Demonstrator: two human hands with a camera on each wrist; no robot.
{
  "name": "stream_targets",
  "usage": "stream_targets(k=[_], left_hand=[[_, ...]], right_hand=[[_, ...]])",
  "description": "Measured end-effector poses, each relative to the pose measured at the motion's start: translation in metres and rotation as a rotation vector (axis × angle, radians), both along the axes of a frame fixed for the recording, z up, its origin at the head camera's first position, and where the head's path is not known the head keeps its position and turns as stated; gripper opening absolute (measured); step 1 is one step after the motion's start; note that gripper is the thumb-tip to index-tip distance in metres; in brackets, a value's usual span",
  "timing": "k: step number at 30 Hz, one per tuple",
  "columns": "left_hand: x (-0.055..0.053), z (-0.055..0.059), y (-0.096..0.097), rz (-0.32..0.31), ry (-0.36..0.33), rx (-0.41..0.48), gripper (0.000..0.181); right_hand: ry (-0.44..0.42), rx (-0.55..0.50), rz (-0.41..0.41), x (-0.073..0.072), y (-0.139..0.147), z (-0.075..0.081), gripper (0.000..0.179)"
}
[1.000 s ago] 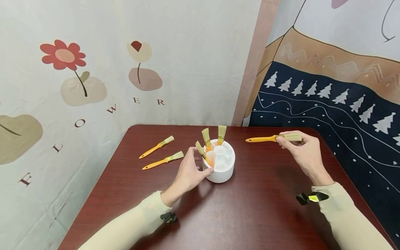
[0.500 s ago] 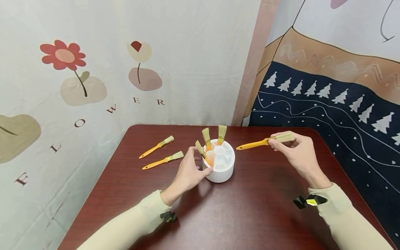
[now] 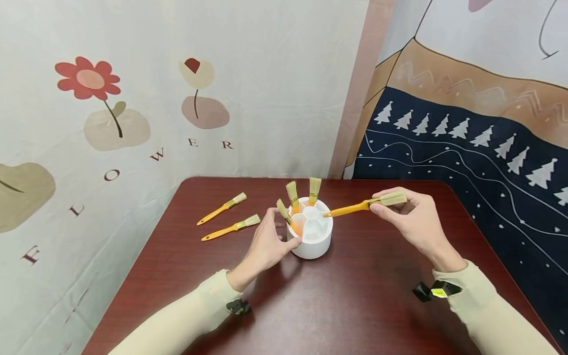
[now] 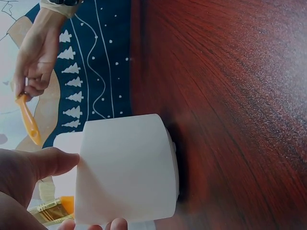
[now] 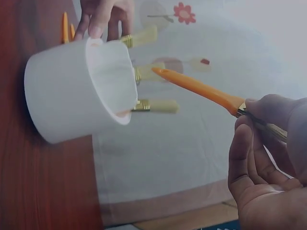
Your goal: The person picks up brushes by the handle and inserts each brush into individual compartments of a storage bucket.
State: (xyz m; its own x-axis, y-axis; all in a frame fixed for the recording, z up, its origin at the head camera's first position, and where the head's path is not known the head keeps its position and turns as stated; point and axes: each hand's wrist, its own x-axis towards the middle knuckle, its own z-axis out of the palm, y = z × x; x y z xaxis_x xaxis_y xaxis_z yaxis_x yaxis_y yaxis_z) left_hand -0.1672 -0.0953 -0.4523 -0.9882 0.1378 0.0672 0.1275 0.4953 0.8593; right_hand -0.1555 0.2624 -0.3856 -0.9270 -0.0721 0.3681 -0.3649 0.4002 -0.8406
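A round white holder with divided compartments (image 3: 311, 249) stands on the table. My left hand (image 3: 265, 249) grips its left side, thumb on the near rim and fingers around the far side. Three paintbrushes stand in it bristles up: a left one (image 3: 284, 211), a middle one (image 3: 292, 191) and a right one (image 3: 314, 188). My right hand (image 3: 414, 221) pinches another paintbrush (image 3: 348, 210) at its metal ferrule, bristles toward the palm. Its orange handle points left, slightly down, and the tip overlaps the holder's right rim in the head view; the right wrist view shows it beyond the opening.
Two more paintbrushes lie on the table left of the holder, a farther one (image 3: 222, 209) and a nearer one (image 3: 231, 228). The dark red table (image 3: 337, 301) meets a flower-printed curtain (image 3: 275, 98) at the back and a tree-patterned cloth (image 3: 466, 148) on the right.
My right hand has moved left and slightly down with its paintbrush, bringing the handle tip from well right of the holder to its rim. My left hand keeps its grip in place.
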Motion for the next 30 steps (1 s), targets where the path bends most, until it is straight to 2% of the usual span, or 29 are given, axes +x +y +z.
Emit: stream_targets(k=[9, 17, 25, 30], left_hand=[[0.000, 0.000, 0.000, 0.002, 0.008, -0.002, 0.077], [0.000, -0.001, 0.000, 0.005, 0.004, -0.005, 0.076], [0.000, -0.001, 0.000, 0.004, 0.001, -0.007, 0.076], [0.000, -0.002, 0.000, 0.004, 0.005, -0.005, 0.077]], right_hand=[[0.020, -0.016, 0.028, 0.008, -0.018, 0.006, 0.032], [0.053, -0.001, 0.054, 0.009, -0.032, 0.006, 0.034], [0.119, 0.044, 0.080, 0.008, -0.044, 0.001, 0.033], [0.190, 0.077, 0.115, 0.006, -0.051, -0.004, 0.035]])
